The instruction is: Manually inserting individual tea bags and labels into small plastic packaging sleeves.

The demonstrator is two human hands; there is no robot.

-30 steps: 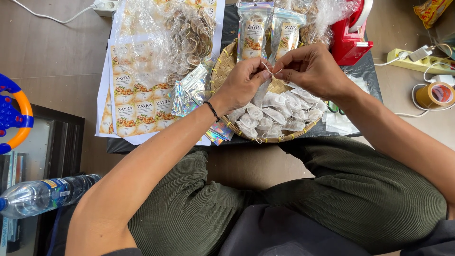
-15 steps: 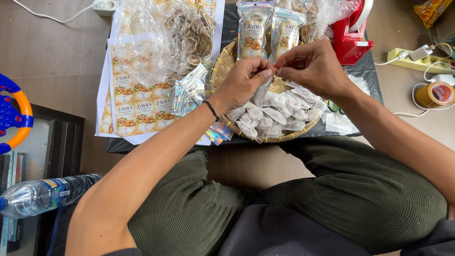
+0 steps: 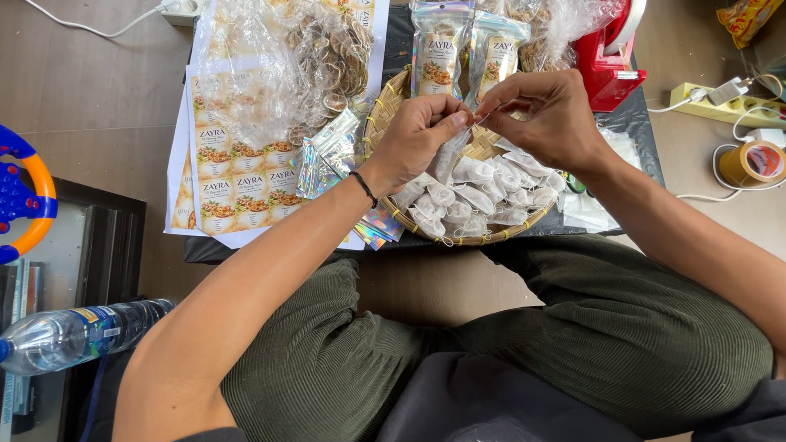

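My left hand pinches the top of a small white drawstring pouch that hangs over a round woven basket. My right hand is close beside it, fingertips closed on the thin string at the pouch's mouth. Several more filled white pouches lie heaped in the basket below both hands. A dark band circles my left wrist.
A sheet of printed labels and a clear bag of dried slices lie left of the basket, with shiny foil pouches beside it. Two filled packets stand behind. A red tape dispenser, tape roll, power strip sit right; a water bottle lower left.
Both hands stay together over the basket. The fingers have shifted slightly on the pouch's string, and the pouch hangs a little lower from my left hand.
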